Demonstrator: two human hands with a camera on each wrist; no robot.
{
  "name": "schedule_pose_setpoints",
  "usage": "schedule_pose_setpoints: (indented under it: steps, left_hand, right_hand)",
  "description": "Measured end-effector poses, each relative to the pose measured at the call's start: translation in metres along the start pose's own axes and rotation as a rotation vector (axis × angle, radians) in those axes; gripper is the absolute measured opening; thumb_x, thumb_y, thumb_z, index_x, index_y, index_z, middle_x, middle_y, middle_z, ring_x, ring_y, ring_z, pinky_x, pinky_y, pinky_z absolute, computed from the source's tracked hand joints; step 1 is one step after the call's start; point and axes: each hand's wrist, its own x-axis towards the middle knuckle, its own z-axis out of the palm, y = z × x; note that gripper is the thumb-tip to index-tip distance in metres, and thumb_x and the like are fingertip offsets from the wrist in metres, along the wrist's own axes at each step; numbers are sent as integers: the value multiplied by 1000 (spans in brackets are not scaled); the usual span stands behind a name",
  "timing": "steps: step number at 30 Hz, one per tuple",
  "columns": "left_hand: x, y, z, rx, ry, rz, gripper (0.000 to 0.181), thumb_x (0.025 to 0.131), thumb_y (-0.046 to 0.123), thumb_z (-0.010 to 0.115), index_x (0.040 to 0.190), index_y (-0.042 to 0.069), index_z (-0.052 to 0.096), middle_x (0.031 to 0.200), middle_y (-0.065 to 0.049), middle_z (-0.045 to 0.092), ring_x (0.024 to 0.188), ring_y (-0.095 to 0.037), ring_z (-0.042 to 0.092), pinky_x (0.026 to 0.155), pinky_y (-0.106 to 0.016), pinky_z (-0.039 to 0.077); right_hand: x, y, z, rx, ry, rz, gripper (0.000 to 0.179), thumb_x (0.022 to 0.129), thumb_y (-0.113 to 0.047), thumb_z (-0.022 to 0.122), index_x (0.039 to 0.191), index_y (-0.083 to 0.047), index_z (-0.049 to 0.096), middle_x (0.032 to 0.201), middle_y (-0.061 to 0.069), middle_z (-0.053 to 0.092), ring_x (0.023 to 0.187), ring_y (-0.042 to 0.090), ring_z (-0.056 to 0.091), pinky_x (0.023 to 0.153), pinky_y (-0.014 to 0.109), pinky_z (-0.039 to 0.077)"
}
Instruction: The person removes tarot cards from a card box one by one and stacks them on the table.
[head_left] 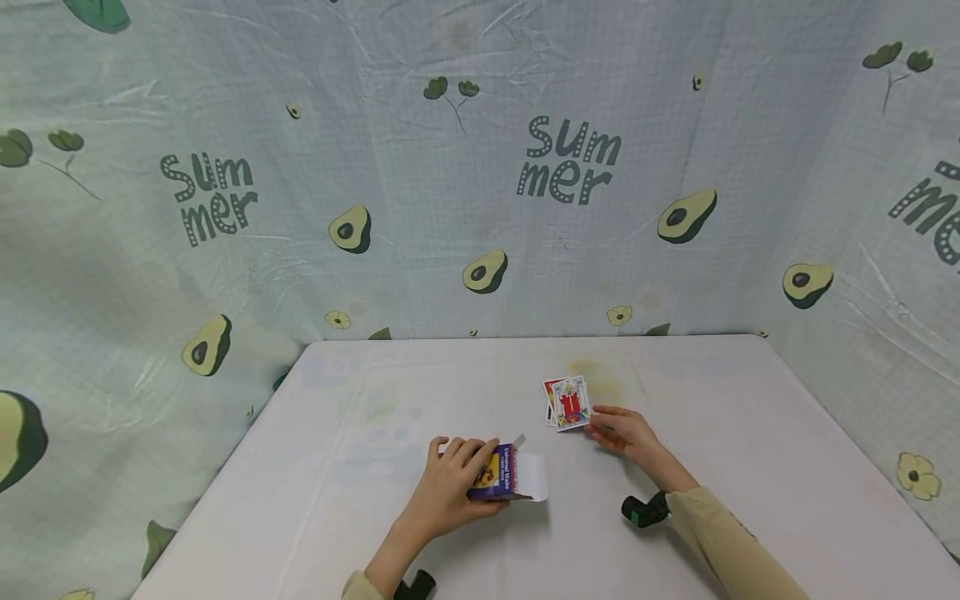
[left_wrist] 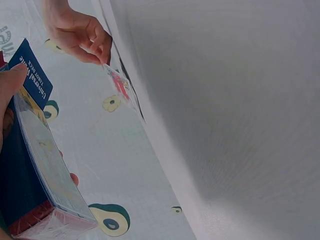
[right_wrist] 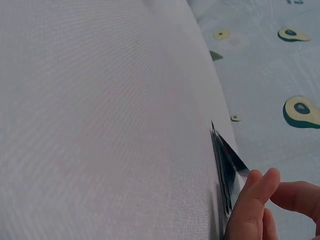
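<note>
My left hand [head_left: 448, 492] grips a blue and yellow tarot deck box [head_left: 507, 471] lying on its side, its white flap [head_left: 532, 477] folded out toward the right. In the left wrist view, clear wrap covers part of the box [left_wrist: 22, 175], and the thumb lies by its lettered end. Farther back, my right hand [head_left: 628, 435] pinches the near right corner of a tarot card [head_left: 572, 403] with a red figure. That card [right_wrist: 234, 159] is tilted, one edge down on a small pile of cards [right_wrist: 222, 180]. Red-and-white edges of another card [head_left: 550, 390] show beneath it.
Both hands are over a white-covered table [head_left: 360, 517]. Behind it hangs a pale curtain [head_left: 420, 200] printed with avocados and "summer". A dark wrist device [head_left: 645, 510] sits below the right wrist, and another [head_left: 416, 586] is at the left wrist.
</note>
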Motion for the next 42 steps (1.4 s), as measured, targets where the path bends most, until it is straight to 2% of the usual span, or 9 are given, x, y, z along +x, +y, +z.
schedule_pose_setpoints:
  steps: [18, 33, 42]
  left_hand:
    - [1, 1, 0, -10, -14, -5, 80, 60, 52, 74, 127, 17, 48, 107, 2, 57, 97, -16, 51, 87, -44, 33]
    - [2, 0, 2, -17, -14, -6, 80, 61, 52, 74, 128, 17, 48, 107, 2, 57, 99, -16, 51, 87, -45, 33]
    - [2, -1, 2, -3, -14, -8, 80, 60, 53, 73, 127, 17, 48, 106, 2, 57, 98, -15, 51, 87, -44, 33]
  right_hand:
    - [-3, -1, -1, 76, -24, -27, 52, 86, 2, 51, 132, 12, 28, 72, 3, 62, 67, 11, 64, 65, 22, 52]
    - [-5, -2, -3, 0, 13, -14, 51, 86, -3, 54, 131, 9, 32, 77, 3, 64, 66, 10, 65, 64, 22, 52]
    - [-17, -1, -3, 0, -62, -72, 51, 88, -5, 51, 131, 11, 30, 85, 1, 62, 74, 9, 65, 68, 22, 52]
